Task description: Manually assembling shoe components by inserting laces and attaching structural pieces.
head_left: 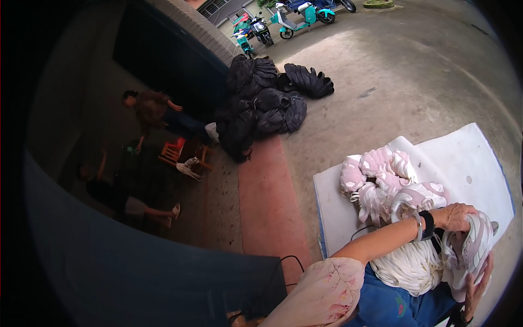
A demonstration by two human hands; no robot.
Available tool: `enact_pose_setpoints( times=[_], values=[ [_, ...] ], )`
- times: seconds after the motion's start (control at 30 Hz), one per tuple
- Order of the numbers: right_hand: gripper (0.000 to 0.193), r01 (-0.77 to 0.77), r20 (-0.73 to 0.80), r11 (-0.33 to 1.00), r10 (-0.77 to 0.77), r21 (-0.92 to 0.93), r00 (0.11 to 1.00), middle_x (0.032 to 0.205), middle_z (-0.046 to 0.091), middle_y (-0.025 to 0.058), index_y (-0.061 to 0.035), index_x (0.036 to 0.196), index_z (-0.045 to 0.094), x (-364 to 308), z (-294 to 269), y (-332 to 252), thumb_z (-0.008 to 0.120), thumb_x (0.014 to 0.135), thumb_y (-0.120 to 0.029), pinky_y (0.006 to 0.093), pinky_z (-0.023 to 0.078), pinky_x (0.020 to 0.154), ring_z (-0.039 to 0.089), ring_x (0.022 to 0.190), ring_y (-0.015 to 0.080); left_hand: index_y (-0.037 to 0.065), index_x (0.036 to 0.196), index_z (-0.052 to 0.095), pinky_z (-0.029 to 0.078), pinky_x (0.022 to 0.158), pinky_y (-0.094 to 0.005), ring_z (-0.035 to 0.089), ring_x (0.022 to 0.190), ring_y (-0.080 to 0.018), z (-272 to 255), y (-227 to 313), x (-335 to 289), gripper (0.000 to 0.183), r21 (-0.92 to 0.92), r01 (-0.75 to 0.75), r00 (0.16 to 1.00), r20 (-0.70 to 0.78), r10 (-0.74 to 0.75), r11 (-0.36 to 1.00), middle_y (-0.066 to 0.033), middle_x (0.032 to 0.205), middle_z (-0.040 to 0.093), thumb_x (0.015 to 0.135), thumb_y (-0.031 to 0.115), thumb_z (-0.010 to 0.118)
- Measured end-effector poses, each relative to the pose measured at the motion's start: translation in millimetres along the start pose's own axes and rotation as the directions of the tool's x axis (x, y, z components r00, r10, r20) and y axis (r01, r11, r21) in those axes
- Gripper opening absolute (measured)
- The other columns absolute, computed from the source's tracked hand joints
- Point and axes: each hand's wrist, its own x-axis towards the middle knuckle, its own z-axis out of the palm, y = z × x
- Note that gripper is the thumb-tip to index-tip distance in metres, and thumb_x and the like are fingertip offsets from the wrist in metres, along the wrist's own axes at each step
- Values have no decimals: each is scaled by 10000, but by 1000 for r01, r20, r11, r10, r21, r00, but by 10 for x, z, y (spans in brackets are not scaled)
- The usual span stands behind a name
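My left hand (456, 216) is closed on the top of a white and mauve shoe upper (473, 248) held over my lap. Lower down, my right hand (479, 290) grips the same upper from its right side; some of its fingers are hidden behind it. A thick bundle of white shoelaces (406, 270) lies across my blue-clad lap, just left of the upper. Beyond my left forearm, several bundled pink and white shoe uppers (378, 182) are heaped together. One mauve and white upper (422, 195) rests nearest my left wrist.
A white sheet (468, 163) with a blue edge is spread on the concrete ground. Black bundles (267, 106) are piled by the doorway. Inside the dark room, a person (155, 111) stands near a wooden chair (171, 154), with another person seated lower. Scooters (305, 19) are parked far off.
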Motion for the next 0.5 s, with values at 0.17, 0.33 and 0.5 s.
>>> enact_pose_setpoints(
  times=[0.17, 0.33, 0.5],
  values=[
    [866, -38, 12, 998, 38, 58, 999, 1477, 343, 214, 0, 1452, 327, -51, -24, -48, 598, 834, -542, 446, 205, 1141, 305, 1389, 336, 3, 1229, 576, 484, 918, -356, 620, 1054, -339, 48, 10, 29, 617, 23, -32, 999, 7, 32, 999, -248, 1148, 623, 698, 302, 674],
    [839, -47, -38, 998, 46, -30, 998, 1463, 371, 206, -2, 1441, 350, -189, -146, -171, 614, 808, -486, 442, 221, 1138, 337, 1369, 334, -5, 1219, 573, 482, 915, -348, 615, 1057, -314, 105, 57, 111, 561, -32, -62, 996, 68, 64, 998, -230, 1138, 630, 734, 262, 661],
    [792, -70, -48, 998, 70, 7, 996, 1407, 415, 207, -23, 1385, 414, 21, 65, -417, 715, 735, -360, 422, 302, 1104, 397, 1316, 355, -1, 1308, 504, 501, 848, -258, 615, 962, -149, -176, -96, -41, 482, -291, 93, 986, 159, -48, 952, -99, 1112, 639, 843, 107, 571]
  ],
)
